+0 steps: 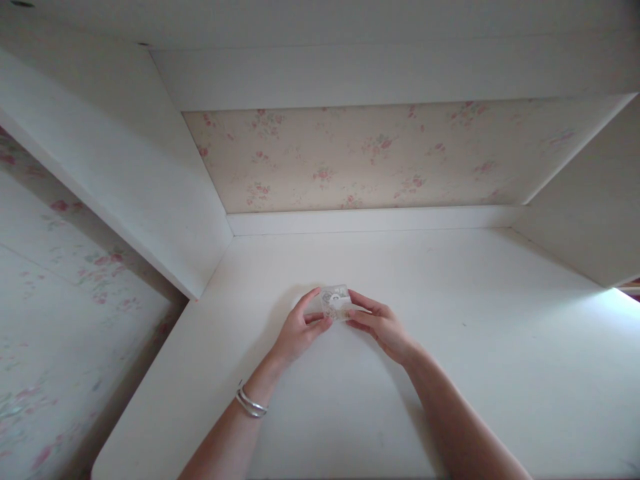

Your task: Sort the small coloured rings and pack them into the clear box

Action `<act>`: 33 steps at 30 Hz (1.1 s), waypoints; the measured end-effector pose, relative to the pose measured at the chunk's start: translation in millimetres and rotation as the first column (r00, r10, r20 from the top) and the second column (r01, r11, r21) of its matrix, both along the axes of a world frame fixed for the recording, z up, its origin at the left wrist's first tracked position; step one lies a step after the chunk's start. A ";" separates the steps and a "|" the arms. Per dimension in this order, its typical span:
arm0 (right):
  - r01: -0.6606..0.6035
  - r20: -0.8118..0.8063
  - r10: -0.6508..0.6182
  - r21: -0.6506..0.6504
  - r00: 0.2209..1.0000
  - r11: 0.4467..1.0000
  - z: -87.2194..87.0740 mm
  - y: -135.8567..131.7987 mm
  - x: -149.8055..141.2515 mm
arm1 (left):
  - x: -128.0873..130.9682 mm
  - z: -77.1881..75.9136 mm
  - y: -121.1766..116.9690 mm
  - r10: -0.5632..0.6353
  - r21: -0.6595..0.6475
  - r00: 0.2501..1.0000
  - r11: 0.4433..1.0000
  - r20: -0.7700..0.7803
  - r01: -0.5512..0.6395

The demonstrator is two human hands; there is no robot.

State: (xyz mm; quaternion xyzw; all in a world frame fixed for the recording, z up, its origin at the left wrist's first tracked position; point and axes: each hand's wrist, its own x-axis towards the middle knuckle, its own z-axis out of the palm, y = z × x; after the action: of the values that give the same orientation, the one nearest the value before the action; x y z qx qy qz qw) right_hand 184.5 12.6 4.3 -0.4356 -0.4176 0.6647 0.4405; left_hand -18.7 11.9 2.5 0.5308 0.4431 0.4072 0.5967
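A small, clear, boxy object [335, 302] with a pale round part showing inside is held between my two hands over the middle of the desk; its exact kind is too small to tell. My left hand [300, 328] grips its left side, fingers at the far corner and thumb at the near one. On the opposite side, the fingers and thumb of my right hand [379, 324] close on the right edge. Two silver bangles [251, 405] circle my left wrist.
The white desk top [500, 373] spreads around both hands. White side panels rise at left [130, 153] and right [590, 200], with a shelf [350, 67] overhead. Floral wallpaper [350, 160] covers the back wall above a low white ledge [380, 219].
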 end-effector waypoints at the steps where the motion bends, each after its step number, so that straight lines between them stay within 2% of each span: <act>1: -0.020 -0.011 0.020 -0.012 1.000 1.000 1.2 -1.0 -0.4 | -0.3 -0.9 0.4 0.003 -0.012 1.000 1.000 0.004 -0.003; 5: -0.055 -0.032 0.054 -0.041 0.998 0.998 -0.1 -2.4 -1.0 | -1.1 -5.8 2.2 0.027 -0.038 0.999 0.999 0.029 -0.026; 9: -0.034 -0.046 0.032 -0.056 0.998 0.998 -4.9 -1.1 0.2 | -0.8 -11.1 2.9 -0.016 -0.050 0.999 0.999 0.039 0.018; 14: 0.083 -0.084 -0.094 -0.127 0.992 0.988 -4.6 7.4 23.1 | -1.1 -17.5 4.0 -0.064 -0.069 0.998 0.996 0.007 0.064; 18: 0.261 -0.002 -0.262 -0.097 0.965 0.960 -0.5 22.9 76.5 | -2.2 -19.0 5.9 -0.056 -0.095 0.998 0.994 0.006 0.056; 22: 0.446 0.127 -0.440 -0.017 0.889 0.895 -1.4 39.3 148.5 | -2.1 -16.1 6.1 -0.082 -0.071 0.996 0.994 -0.044 0.078; 25: 0.593 0.238 -0.579 0.014 0.780 0.805 -7.1 46.4 200.2 | -1.5 -12.6 5.4 -0.101 -0.053 0.991 0.994 -0.093 0.096; 26: 0.645 0.261 -0.623 0.001 0.737 0.764 -9.6 47.5 215.2 | -1.4 -11.6 5.2 -0.102 -0.053 0.989 0.994 -0.105 0.097; 27: 0.665 0.270 -0.636 -0.020 0.722 0.746 -12.2 48.0 228.7 | -1.4 -10.9 5.3 -0.102 -0.053 0.988 0.994 -0.114 0.097; 30: 0.740 0.299 -0.695 -0.063 0.654 0.669 -19.1 47.5 257.5 | -1.9 -10.6 6.1 -0.103 -0.056 0.987 0.994 -0.125 0.097; 33: 0.761 0.327 -0.710 -0.047 0.624 0.647 -22.5 46.3 269.1 | -2.1 -12.0 7.2 -0.102 -0.059 0.987 0.994 -0.126 0.095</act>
State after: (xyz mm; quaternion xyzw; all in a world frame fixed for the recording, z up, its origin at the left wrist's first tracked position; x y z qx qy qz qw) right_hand 453.5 59.0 -18.2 -0.6953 -0.1976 0.3918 0.5692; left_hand -20.8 19.1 -9.5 0.5613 0.4644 0.3304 0.6002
